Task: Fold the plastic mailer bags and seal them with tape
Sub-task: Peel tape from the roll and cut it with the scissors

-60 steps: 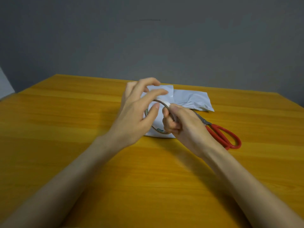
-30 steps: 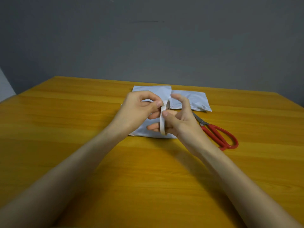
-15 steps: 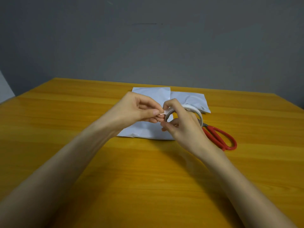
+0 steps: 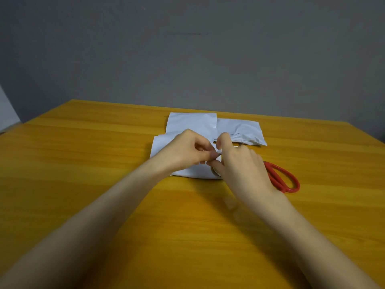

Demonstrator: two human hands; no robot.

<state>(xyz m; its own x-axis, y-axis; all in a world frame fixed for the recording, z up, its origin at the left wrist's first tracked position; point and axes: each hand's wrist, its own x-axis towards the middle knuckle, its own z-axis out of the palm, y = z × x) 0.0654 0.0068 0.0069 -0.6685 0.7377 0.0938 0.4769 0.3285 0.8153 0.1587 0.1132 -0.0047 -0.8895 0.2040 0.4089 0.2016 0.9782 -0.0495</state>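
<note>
White plastic mailer bags lie in a small pile at the middle of the table: a folded one [image 4: 164, 143] under my hands, another [image 4: 191, 123] behind it, a third [image 4: 243, 130] at the right. My right hand [image 4: 239, 165] grips a roll of tape [image 4: 215, 171], which is almost wholly hidden under its palm and fingers. Right beside it, my left hand [image 4: 185, 151] pinches the loose end of the tape between thumb and forefinger. Both hands hover just above the front bag.
Red-handled scissors [image 4: 283, 178] lie on the yellow wooden table [image 4: 83, 184] just right of my right hand, their blades hidden behind it. A grey wall stands behind the table's far edge.
My right hand turned the tape roll from upright to lying low under the palm. My left hand closed from spread fingers into a pinch on the tape's end. Both hands sank toward the bag.
</note>
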